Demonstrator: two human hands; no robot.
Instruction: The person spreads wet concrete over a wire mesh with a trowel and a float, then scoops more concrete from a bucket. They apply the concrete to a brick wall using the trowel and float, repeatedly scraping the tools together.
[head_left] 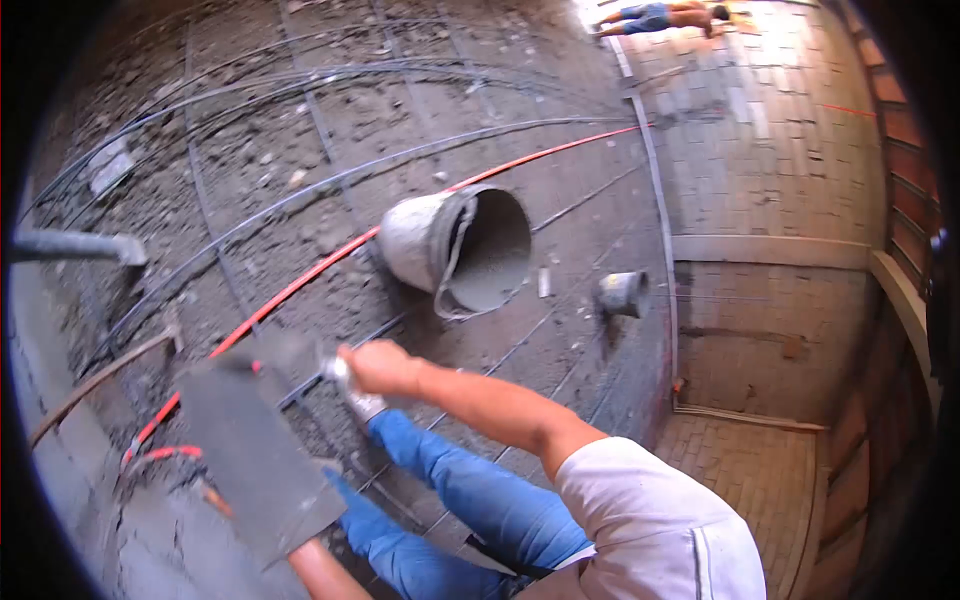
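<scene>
Right fingers clamp the trowel; left fingers, hidden behind the board, I cannot tell; the rod could trip the shoe.

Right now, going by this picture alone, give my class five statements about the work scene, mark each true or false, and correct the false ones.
1. The right hand holds a tool. True.
2. The large bucket is covered by a lid. False: its mouth is open.
3. A second bucket shows in the picture. True.
4. The flat board is inside the large bucket. False: it is apart from the bucket, by the left forearm.
5. Another person shows at the top of the picture. True.
</scene>
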